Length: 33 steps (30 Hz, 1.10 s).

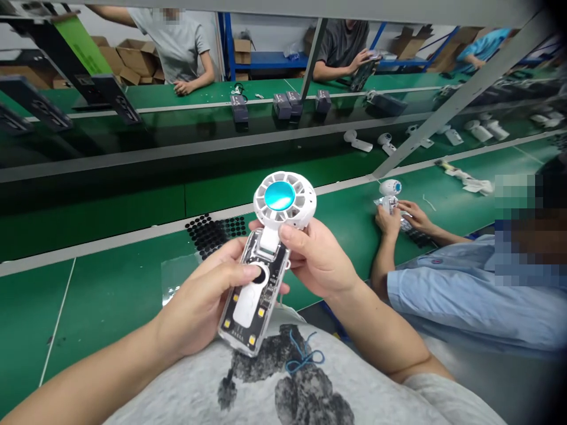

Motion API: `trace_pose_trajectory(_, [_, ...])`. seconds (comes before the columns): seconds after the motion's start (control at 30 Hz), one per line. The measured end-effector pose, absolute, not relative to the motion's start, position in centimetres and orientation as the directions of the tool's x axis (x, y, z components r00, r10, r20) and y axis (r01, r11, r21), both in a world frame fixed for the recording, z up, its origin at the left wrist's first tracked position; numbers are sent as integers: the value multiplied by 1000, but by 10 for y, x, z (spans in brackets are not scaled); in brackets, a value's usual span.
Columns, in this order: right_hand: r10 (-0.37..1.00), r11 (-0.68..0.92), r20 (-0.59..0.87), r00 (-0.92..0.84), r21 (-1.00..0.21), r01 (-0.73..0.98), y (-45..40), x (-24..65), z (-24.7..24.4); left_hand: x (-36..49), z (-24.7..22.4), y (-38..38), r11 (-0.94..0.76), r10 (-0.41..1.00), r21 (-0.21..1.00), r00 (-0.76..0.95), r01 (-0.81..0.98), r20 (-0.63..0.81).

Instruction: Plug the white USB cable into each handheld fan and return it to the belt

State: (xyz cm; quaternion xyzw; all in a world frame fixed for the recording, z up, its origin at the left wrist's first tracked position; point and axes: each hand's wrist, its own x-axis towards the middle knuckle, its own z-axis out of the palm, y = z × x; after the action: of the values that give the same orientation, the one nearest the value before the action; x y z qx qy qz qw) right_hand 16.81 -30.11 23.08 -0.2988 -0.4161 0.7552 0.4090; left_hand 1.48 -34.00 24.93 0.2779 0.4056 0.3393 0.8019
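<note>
A small handheld fan [254, 295] is tilted in front of me, with a clear case over a dark circuit board. Its round white head [305, 203] has a shiny blue centre disc. My left hand [206, 298] wraps round the body from the left, thumb on the dark round spot below the neck. On the right, my right hand [325, 257] grips the neck just under the head, thumb in front. Behind my left hand, a sheet of black round stickers [212, 233] and a clear plastic sheet [175, 274] lie on the green table.
A co-worker's hands [390, 218] hold a similar fan at the right. White fans [481, 130] lie on the conveyor [146, 200] beyond the table [31, 319]. Small dark boxes [239, 109] stand across it, near other people. A slanted metal post [447, 103] rises at the right.
</note>
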Motion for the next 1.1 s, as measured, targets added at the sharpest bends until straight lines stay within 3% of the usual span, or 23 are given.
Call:
trace_pose_trajectory(0.13, [921,-252,-99,-376,-889,-383,-305,168,234,13,248,-341,553,816,793,356,-255,-455])
trace_pose_trajectory(0.43, [952,-150,-40,-303,-925,-350,-313,169,231,9,238,-348,550,798,798,438,-247,-415])
trace_pose_trajectory(1.1, [921,-141,-29,-387,-954,-264,-329,169,231,0,239,-369,564,782,796,452,-220,-429])
